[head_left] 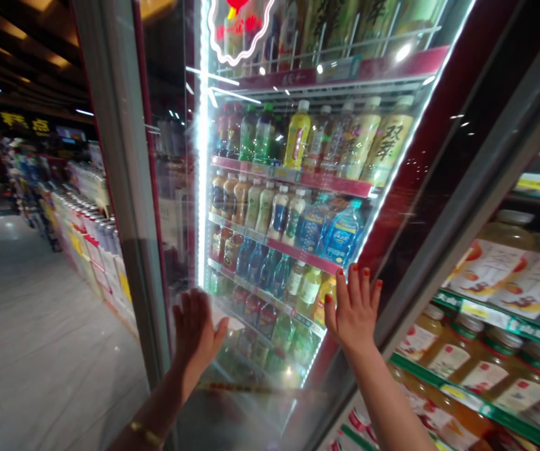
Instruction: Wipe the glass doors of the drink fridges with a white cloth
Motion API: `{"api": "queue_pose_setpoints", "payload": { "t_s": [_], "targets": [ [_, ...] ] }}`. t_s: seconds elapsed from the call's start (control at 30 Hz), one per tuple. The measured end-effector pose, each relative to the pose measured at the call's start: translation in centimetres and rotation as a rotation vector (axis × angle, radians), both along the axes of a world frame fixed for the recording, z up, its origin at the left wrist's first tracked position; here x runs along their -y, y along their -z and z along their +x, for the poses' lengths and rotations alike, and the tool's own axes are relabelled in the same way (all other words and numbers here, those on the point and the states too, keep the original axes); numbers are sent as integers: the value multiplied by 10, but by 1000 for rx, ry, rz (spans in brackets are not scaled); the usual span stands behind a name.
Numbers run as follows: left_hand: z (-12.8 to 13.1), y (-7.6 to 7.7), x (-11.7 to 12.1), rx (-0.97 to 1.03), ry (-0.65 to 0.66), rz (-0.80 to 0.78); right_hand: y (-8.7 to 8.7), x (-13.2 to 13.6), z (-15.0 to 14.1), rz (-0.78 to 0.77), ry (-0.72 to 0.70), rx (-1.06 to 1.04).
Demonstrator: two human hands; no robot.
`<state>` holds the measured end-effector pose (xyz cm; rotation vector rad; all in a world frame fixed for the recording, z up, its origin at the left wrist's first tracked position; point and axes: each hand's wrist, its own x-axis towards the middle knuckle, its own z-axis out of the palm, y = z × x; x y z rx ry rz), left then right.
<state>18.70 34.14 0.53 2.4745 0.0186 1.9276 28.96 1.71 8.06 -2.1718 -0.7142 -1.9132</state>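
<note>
A lit drinks fridge with a glass door [251, 401] stands before me, its shelves lined with bottles. My left hand [198, 332] is raised at the door's lower left, fingers stretched upward and thumb out to the right, slightly blurred. A pale flat patch [227, 318] shows beside its thumb; whether it is a cloth, paper or something behind the glass I cannot make out. My right hand [353, 310], with orange nails, is spread flat, palm forward, at the door's right side. Whether either palm touches the glass is hard to tell. Neither hand visibly grips anything.
To the right, open shelves [481, 319] with green edges carry bottled drinks. A grey metal frame post [131, 250] borders the fridge on the left. Beyond it lie a pale tiled floor [39, 313] and a long row of stacked goods [96, 250].
</note>
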Motion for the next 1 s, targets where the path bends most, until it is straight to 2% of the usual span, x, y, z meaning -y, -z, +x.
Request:
{"api": "queue_pose_setpoints", "payload": {
  "t_s": [0.07,0.17,0.27,0.33,0.37,0.43,0.5,0.53,0.57,0.63,0.67,0.73,0.8,0.87,0.93,1.0],
  "targets": [
    [0,-11,-6,24,-74,-96,6,-3,2,0,13,26],
    [12,-19,5,-10,-91,-139,6,-4,3,10,24,31],
    [16,-4,12,-83,29,78,5,-3,3,5,28,29],
    [11,0,2,-79,67,169,5,-3,4,0,25,19],
    [8,-4,-5,-52,43,134,5,-4,4,-4,21,12],
    [7,-23,-14,23,-44,-41,5,-5,4,-6,14,7],
    [14,-44,-6,50,-82,-158,6,-6,5,-1,14,14],
    [20,-49,4,28,-63,-151,6,-6,5,2,16,19],
    [25,-48,16,-10,-22,-99,6,-6,5,6,19,17],
    [30,-34,35,-95,70,38,7,-6,6,12,21,8],
    [29,-25,39,-116,101,93,7,-6,6,16,22,4],
    [21,-12,29,-117,108,127,6,-6,5,14,29,2],
    [14,-19,9,-72,49,61,5,-6,4,-13,35,12],
    [15,-40,-5,-13,-21,-54,4,-7,4,-23,35,30],
    [23,-55,0,-1,-49,-125,3,-7,3,-9,33,35],
    [29,-47,15,-68,-7,-81,3,-8,3,7,35,18]
  ]
}}
